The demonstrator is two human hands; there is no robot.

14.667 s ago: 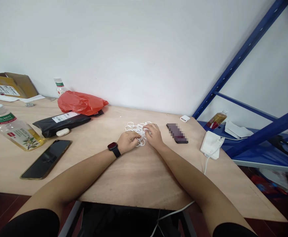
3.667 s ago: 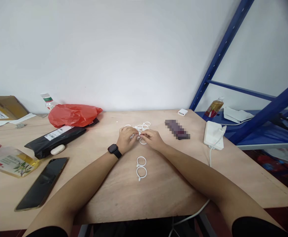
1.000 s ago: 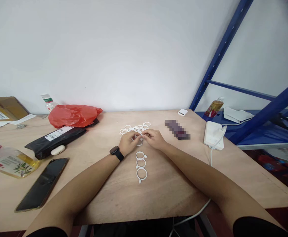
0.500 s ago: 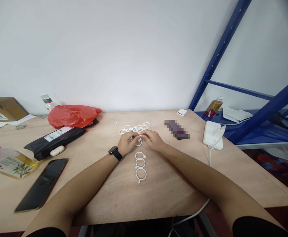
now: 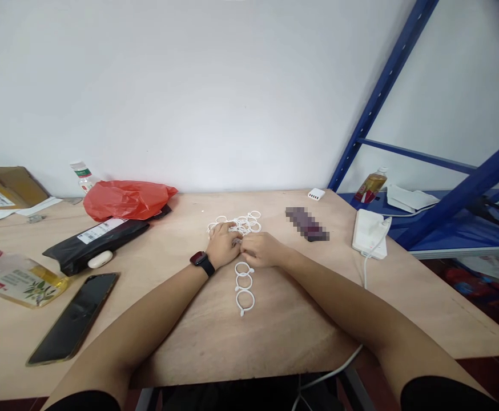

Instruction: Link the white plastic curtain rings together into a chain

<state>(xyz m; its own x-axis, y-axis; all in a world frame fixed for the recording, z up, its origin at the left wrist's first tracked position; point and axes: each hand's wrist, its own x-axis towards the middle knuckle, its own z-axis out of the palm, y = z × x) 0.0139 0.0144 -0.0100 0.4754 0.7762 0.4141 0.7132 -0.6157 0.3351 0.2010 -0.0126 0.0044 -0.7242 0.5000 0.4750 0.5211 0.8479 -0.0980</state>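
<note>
My left hand (image 5: 224,246), with a black smartwatch (image 5: 201,262) on its wrist, rests low over the table with its fingers bent. Fingers curled, my right hand (image 5: 261,249) meets it at the fingertips. A small bit of a white ring (image 5: 236,242) shows between the two hands, and the rest of it is covered. Just beyond my fingers lies a loose pile of white rings (image 5: 254,226), partly hidden by my left hand. Nearer to me, three white rings with small end knobs run in a column, the closest ring (image 5: 242,312) at the bottom.
Left on the wooden table (image 5: 189,342) are a phone (image 5: 73,319), an oil bottle (image 5: 22,279), a white oval case (image 5: 100,260), a black parcel (image 5: 104,240) and a red bag (image 5: 129,200). At right are a blurred-out object (image 5: 307,224), a white charger (image 5: 367,234) with cable and a blue rack (image 5: 375,97).
Both hands have come down and closer to the table. My left fingers now spread further over the pile. The ring pinched between my fingertips is now mostly hidden.
</note>
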